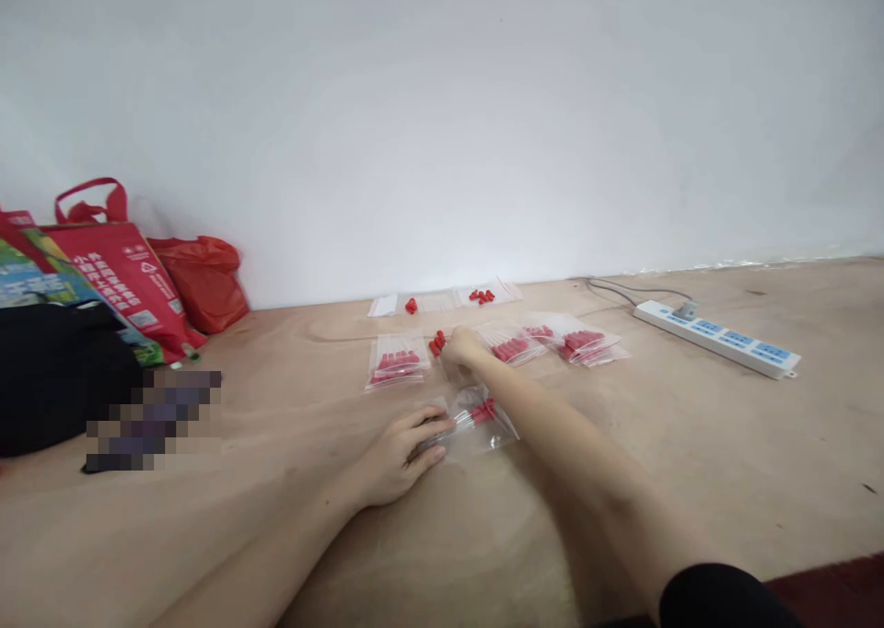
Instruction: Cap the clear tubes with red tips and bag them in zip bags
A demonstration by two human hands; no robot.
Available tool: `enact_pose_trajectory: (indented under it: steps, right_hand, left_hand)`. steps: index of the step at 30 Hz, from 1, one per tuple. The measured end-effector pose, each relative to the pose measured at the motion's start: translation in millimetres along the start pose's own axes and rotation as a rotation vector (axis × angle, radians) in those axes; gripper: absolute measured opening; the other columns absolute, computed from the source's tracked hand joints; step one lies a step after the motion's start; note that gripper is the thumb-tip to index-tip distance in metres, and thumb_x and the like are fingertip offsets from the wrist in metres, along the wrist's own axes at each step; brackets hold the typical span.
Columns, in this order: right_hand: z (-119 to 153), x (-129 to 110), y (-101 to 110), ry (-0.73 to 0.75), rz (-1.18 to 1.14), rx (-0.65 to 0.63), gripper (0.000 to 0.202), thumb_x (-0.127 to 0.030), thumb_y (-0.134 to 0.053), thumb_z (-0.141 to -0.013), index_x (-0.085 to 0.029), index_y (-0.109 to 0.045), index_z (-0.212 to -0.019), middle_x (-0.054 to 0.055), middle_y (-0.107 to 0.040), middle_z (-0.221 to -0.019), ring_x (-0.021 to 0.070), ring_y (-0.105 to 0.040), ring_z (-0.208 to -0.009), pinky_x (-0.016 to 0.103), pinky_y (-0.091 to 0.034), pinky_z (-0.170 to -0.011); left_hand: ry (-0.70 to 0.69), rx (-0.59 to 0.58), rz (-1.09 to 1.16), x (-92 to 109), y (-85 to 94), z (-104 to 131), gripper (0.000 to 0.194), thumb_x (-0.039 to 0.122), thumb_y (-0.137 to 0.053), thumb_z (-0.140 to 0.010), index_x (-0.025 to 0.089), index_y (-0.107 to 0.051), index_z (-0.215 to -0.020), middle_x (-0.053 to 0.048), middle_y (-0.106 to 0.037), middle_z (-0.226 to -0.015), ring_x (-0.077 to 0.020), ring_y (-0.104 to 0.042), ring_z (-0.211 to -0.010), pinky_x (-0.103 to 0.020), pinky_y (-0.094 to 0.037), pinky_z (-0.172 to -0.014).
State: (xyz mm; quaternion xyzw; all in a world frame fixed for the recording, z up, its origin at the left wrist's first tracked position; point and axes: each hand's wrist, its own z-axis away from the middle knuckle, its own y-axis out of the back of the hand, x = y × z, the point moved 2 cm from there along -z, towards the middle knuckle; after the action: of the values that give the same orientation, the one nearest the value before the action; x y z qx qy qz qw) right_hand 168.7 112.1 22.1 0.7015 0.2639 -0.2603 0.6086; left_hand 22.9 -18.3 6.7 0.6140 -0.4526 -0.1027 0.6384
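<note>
My left hand (411,448) grips the near left edge of a clear plastic bag (504,431) lying on the table, thumb below and fingers on top. Inside that bag are red pieces (484,411) beside shiny, pale slim parts. Reaching past it, my right hand (461,347) is low over the table, next to a small group of loose red pieces (436,343). Its fingertips are blurred and partly hidden, so whether they pinch anything does not show. Left of it lie stacked zip bags (399,361) of red pieces; to the right are more filled bags (584,343).
Along the wall lie flat bags with small red pieces (482,296) on them. A white power strip (718,338) with a grey cable sits at the right. On the left are a red tote bag (128,283), a red plastic bag (207,283) and a black item (62,379).
</note>
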Motion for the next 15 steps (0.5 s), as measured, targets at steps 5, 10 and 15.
enact_pose_trajectory:
  steps: [5, 10, 15]
  right_hand:
    - [15.1, 30.8, 32.2, 0.026, -0.089, 0.053, 0.054, -0.015, -0.051, -0.069, -0.008, -0.036, -0.121, 0.003, -0.061, -0.07, 0.0152, -0.06, -0.07, 0.023, -0.044, -0.064]
    - [55.7, 79.2, 63.5, 0.07, -0.489, 0.126, 0.078, -0.017, -0.049, -0.066, -0.016, -0.006, -0.131, -0.009, -0.049, -0.057, 0.0114, -0.052, -0.044, 0.023, -0.043, -0.047]
    - [82.6, 97.1, 60.0, -0.039, -0.781, 0.218, 0.084, -0.017, -0.054, -0.061, -0.022, -0.005, -0.129, -0.01, -0.044, -0.054, 0.0137, -0.053, -0.043, 0.027, -0.045, -0.044]
  left_hand:
    - [0.031, -0.038, -0.012, -0.7, -0.5, 0.1, 0.035, 0.026, -0.043, -0.085, 0.026, -0.049, -0.119, -0.006, -0.042, -0.13, -0.0214, -0.039, -0.118, -0.039, -0.034, -0.098]
    - [0.042, -0.041, -0.024, -1.5, -1.9, -1.4, 0.035, 0.026, -0.042, -0.085, 0.026, -0.049, -0.119, -0.006, -0.042, -0.13, -0.0209, -0.038, -0.119, -0.039, -0.033, -0.099]
    - [0.032, -0.031, -0.011, -3.4, -2.7, -2.1, 0.035, 0.027, -0.042, -0.085, 0.027, -0.049, -0.119, -0.004, -0.043, -0.129, -0.0214, -0.039, -0.118, -0.04, -0.033, -0.098]
